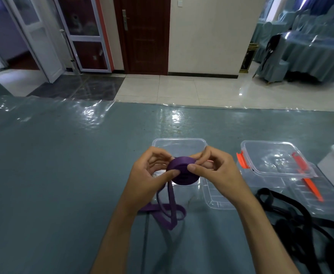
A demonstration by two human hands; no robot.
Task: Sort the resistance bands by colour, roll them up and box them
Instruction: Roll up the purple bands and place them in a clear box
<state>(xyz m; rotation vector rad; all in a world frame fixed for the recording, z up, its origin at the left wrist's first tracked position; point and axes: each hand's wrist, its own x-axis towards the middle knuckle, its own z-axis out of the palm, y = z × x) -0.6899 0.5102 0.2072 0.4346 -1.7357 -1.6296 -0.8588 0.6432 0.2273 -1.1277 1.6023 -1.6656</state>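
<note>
Our left hand [150,175] and right hand [213,167] both pinched the purple roll [179,171], its flat face tilted toward us. Its loose tail [168,206] hung down onto the table [63,175]

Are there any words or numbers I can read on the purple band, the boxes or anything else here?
None can be read.
Purple band, rolled between the left hand and right hand: a faint mark on the roll's face, too blurred to read.
Clear boxes, lid, black bands: no writing shows.
</note>
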